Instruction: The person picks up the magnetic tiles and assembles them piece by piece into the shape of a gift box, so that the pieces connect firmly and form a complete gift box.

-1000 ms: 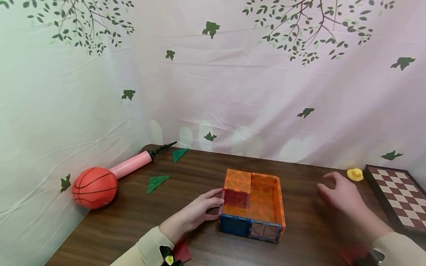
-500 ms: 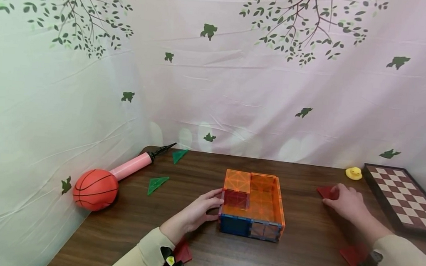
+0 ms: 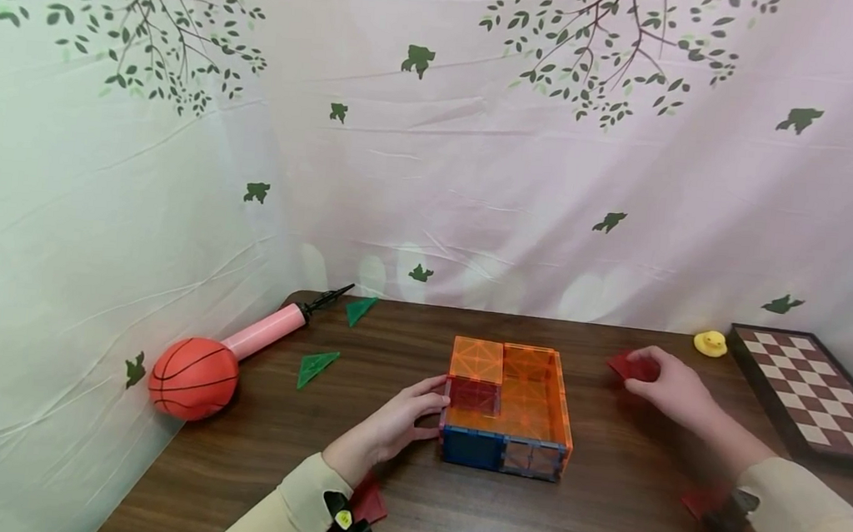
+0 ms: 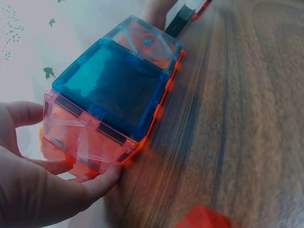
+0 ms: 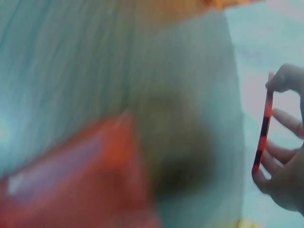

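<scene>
A low box of translucent magnetic tiles stands mid-table, orange with blue and clear tiles in front. One orange tile covers its back left corner. My left hand holds the box's left side; in the left wrist view, curved fingers and thumb span a pink tile. On the right, my right hand pinches a red magnetic tile just off the table or close to it. The right wrist view shows that tile edge-on between thumb and fingers.
Red tiles lie below my left wrist, another by my right wrist. Green triangular tiles, a pink pump and a toy basketball sit left. A yellow duck and checkered board stand right.
My right hand has reached down to the red tile, pinched it and moved slightly left with it. My left hand has stayed at the box.
</scene>
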`<state>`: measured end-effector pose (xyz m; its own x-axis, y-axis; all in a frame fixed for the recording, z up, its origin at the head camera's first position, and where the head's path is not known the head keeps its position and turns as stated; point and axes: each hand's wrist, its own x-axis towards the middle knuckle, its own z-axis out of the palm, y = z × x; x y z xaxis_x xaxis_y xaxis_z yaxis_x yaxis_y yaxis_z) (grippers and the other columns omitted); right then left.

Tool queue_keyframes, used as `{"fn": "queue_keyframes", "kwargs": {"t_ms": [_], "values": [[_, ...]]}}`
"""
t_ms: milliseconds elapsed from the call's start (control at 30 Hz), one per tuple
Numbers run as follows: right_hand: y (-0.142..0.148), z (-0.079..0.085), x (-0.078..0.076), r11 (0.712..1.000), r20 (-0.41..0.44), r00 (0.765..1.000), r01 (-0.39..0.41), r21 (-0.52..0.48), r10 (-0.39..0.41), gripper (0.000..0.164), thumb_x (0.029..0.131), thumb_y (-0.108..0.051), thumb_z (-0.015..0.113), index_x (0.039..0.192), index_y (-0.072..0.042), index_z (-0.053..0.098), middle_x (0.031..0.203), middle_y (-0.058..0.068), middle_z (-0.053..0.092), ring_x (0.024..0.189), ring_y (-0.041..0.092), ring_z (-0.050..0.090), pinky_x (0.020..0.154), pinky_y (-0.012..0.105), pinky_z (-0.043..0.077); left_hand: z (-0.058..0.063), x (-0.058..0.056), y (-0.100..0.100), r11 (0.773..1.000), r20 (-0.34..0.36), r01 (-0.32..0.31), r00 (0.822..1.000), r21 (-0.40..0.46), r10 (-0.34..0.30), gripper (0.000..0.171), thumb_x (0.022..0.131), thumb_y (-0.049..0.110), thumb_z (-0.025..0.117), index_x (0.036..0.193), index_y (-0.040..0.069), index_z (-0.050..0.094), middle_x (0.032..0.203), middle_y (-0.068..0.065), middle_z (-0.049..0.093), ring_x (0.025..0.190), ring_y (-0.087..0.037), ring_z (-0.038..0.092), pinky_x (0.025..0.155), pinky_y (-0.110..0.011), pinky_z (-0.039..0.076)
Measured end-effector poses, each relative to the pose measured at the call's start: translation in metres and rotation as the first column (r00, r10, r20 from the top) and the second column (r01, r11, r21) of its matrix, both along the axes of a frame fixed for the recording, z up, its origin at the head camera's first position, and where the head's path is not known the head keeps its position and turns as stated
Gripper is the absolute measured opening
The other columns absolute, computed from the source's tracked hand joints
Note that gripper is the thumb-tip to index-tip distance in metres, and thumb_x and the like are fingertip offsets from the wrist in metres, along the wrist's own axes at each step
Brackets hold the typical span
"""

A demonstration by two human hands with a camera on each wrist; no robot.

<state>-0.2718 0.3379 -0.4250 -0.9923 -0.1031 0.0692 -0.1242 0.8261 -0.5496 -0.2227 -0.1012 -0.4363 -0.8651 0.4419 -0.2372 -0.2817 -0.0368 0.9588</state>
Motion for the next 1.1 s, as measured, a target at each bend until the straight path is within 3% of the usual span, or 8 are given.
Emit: {"fn": "queue_keyframes", "kwargs": {"t_ms": [233,533,833,1100], "values": [[-0.053,0.030,0.003,0.981,-0.076,0.984,-0.167,-0.102,0.160,0.045,0.091,-0.017,0.075,0.131,-0.007,0.057,0.125,0.022,0.059,0.103,0.037,0.056,0.082,0.047,0.051,0.000,0.000,0.000,1.000,0.003,0.000,1.000,-0.004,0.000,0.062,0.103,0.023,0.055,0.158,0.005,0.033,0.155,-0.021,0.041,0.136,-0.037,0.043,0.107,-0.057,0.041],[-0.098,0.042,0.003,0.918,-0.194,0.904,-0.394,-0.037,0.380,0.044,0.082,-0.005,0.079,0.122,-0.016,0.063,0.134,0.012,0.057,0.112,0.032,0.053,0.088,0.049,0.053,0.000,0.000,0.000,1.000,0.004,0.001,1.000,0.001,-0.001,0.061,0.104,0.023,0.055,0.158,0.005,0.033,0.154,-0.022,0.041,0.136,-0.036,0.044,0.107,-0.057,0.041],[-0.116,0.041,-0.001,0.865,-0.186,0.849,-0.502,0.007,0.495,0.042,0.080,-0.009,0.077,0.118,-0.019,0.066,0.138,0.010,0.055,0.116,0.031,0.051,0.086,0.046,0.054,0.000,-0.001,0.000,1.000,0.006,-0.001,1.000,0.004,0.001,0.061,0.104,0.023,0.055,0.158,0.004,0.033,0.153,-0.022,0.042,0.135,-0.036,0.045,0.107,-0.057,0.041],[-0.127,0.037,-0.005,0.854,-0.106,0.848,-0.519,0.030,0.519,0.040,0.080,-0.012,0.076,0.117,-0.024,0.067,0.141,0.008,0.053,0.127,0.033,0.044,0.094,0.053,0.050,0.000,-0.001,0.000,1.000,0.003,0.002,1.000,0.010,-0.002,0.061,0.104,0.022,0.054,0.158,0.004,0.033,0.154,-0.022,0.042,0.135,-0.036,0.045,0.107,-0.057,0.041]]}}
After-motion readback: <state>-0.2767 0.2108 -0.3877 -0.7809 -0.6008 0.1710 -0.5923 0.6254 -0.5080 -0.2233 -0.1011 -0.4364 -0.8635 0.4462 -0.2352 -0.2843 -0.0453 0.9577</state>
